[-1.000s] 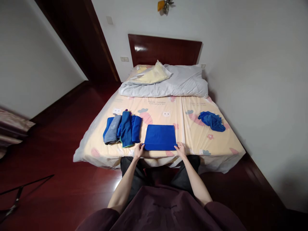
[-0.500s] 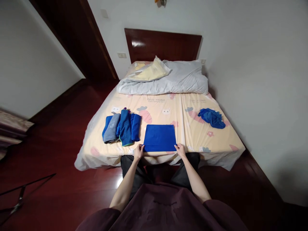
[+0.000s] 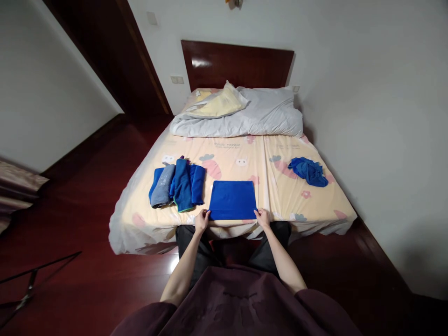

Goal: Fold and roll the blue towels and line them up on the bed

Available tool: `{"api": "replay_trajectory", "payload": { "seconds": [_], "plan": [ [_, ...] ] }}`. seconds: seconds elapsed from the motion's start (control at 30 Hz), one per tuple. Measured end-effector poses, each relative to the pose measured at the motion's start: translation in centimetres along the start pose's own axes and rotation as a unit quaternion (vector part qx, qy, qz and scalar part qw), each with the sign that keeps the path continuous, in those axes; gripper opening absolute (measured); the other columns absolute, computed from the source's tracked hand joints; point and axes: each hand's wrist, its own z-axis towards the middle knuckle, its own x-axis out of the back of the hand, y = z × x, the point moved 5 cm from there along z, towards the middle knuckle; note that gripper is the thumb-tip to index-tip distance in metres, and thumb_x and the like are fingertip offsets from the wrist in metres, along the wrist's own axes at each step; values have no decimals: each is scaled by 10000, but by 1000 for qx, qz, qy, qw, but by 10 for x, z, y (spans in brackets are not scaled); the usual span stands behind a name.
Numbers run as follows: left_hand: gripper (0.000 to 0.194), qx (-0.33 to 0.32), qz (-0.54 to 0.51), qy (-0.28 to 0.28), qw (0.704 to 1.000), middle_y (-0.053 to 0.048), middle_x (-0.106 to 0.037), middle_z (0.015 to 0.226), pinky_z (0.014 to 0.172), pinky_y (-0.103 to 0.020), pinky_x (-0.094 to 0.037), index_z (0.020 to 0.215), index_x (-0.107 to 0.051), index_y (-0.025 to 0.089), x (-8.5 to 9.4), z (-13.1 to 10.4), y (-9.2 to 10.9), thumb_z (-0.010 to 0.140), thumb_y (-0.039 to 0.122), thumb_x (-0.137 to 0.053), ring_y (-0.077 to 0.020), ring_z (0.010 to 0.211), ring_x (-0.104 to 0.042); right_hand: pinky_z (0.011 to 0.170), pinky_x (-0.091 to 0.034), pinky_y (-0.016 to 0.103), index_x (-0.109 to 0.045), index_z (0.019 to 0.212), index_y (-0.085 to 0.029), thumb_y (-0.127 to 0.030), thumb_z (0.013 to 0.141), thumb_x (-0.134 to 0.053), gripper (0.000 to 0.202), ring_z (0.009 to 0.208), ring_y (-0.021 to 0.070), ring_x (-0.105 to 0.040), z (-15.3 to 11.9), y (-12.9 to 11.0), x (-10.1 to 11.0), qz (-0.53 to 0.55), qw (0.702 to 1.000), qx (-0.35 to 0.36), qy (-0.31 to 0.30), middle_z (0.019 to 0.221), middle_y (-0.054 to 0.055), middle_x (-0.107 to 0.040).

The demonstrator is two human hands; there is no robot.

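A blue towel [image 3: 233, 198] lies flat as a near rectangle on the front of the bed, a crease running along its near edge. At its near left corner, my left hand [image 3: 202, 220] pinches the cloth between thumb and fingers. My right hand [image 3: 262, 218] grips the near right corner in the same way. Left of the towel sit several rolled or folded towels, among them a grey one [image 3: 163, 185], a teal one with a green edge [image 3: 182, 184] and a blue one [image 3: 198, 185]. A crumpled blue cloth [image 3: 308, 171] rests toward the right side of the bed.
The bed [image 3: 227, 161] has a peach sheet printed with carrots and flowers. A bunched grey-white quilt [image 3: 269, 112] and yellow cloth [image 3: 226, 103] lie below the dark wooden headboard [image 3: 238, 65]. A thin black stand [image 3: 33, 277] is on the floor at lower left.
Both hands keep hold of the towel's near corners, with hardly any shift. The sheet's hanging edge along the front of the bed has moved slightly.
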Motion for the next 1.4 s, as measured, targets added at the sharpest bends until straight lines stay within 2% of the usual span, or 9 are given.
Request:
{"api": "replay_trajectory", "payload": {
  "seconds": [0.07, 0.17, 0.27, 0.37, 0.53, 0.67, 0.87, 1.13, 1.4],
  "plan": [
    [287, -37, 14, 26, 999, -113, -720, 1013, 889, -385, -526, 1096, -635, 206, 5, -4, 14, 933, 425, -547, -280, 980, -698, 884, -532, 399, -700, 994, -199, -384, 897, -580, 241, 940, 287, -688, -7, -12, 5, -39, 998, 28, 47, 940, 126, -744],
    [380, -155, 68, 49, 984, -165, -613, 1339, 1065, -450, -456, 1296, -587, 206, 7, -20, 45, 954, 364, -540, -313, 1273, -571, 1091, -431, 446, -631, 1301, -208, -320, 971, -494, 373, 1258, 282, -580, -27, -42, 5, -98, 980, 152, 77, 1316, 143, -659],
    [431, -273, 129, -29, 953, -133, -519, 1498, 1169, -486, -366, 1394, -551, 224, -10, -46, 70, 977, 316, -499, -303, 1424, -437, 1186, -342, 447, -552, 1441, -243, -299, 1016, -437, 443, 1415, 251, -459, -54, -64, -13, -151, 946, 287, -23, 1501, 91, -541],
    [518, -323, 188, -86, 924, -120, -436, 1582, 1221, -520, -295, 1482, -477, 194, -30, -62, 73, 970, 268, -469, -300, 1503, -332, 1218, -308, 466, -501, 1496, -216, -281, 1023, -428, 483, 1482, 246, -380, -71, -65, -34, -198, 911, 345, -110, 1567, 85, -466],
    [703, -288, 284, -107, 908, -180, -375, 1608, 1229, -521, -281, 1536, -393, 95, -43, -47, 44, 841, 135, -486, -328, 1526, -282, 1218, -317, 475, -518, 1477, -139, -271, 1014, -427, 490, 1475, 257, -400, -57, -39, -38, -260, 913, 297, -101, 1563, 121, -460],
    [747, -299, 316, -124, 892, -177, -398, 1595, 1217, -482, -314, 1542, -387, 104, -46, -28, 31, 799, 47, -437, -297, 1507, -333, 1202, -353, 424, -534, 1461, -126, -165, 964, -443, 506, 1453, 225, -436, -41, -30, -29, -277, 914, 277, -105, 1538, 116, -495],
    [683, -299, 344, -132, 880, -224, -489, 1518, 1180, -519, -354, 1530, -408, 121, -52, -16, 42, 856, 15, -393, -308, 1435, -453, 1174, -343, 494, -588, 1405, -166, -28, 907, -453, 534, 1380, 258, -525, -24, -46, -38, -365, 897, 212, -133, 1453, 168, -573],
    [512, -275, 381, -158, 869, -283, -607, 1311, 1051, -514, -472, 1375, -555, 77, -54, -7, 71, 885, -1, -430, -334, 1233, -606, 1100, -341, 627, -671, 1233, -95, -178, 802, -732, 443, 1050, 338, -695, -18, -85, -66, -492, 835, 176, -176, 1095, 242, -724],
    [489, -268, 372, -196, 867, -244, -627, 1285, 998, -435, -506, 1337, -604, 116, -39, -17, 68, 885, -2, -457, -308, 1174, -636, 905, -505, 404, -714, 1051, -127, -146, 888, -641, 180, 955, 287, -720, -26, -83, -45, -467, 836, 202, -207, 992, 199, -739]
  ]
}}
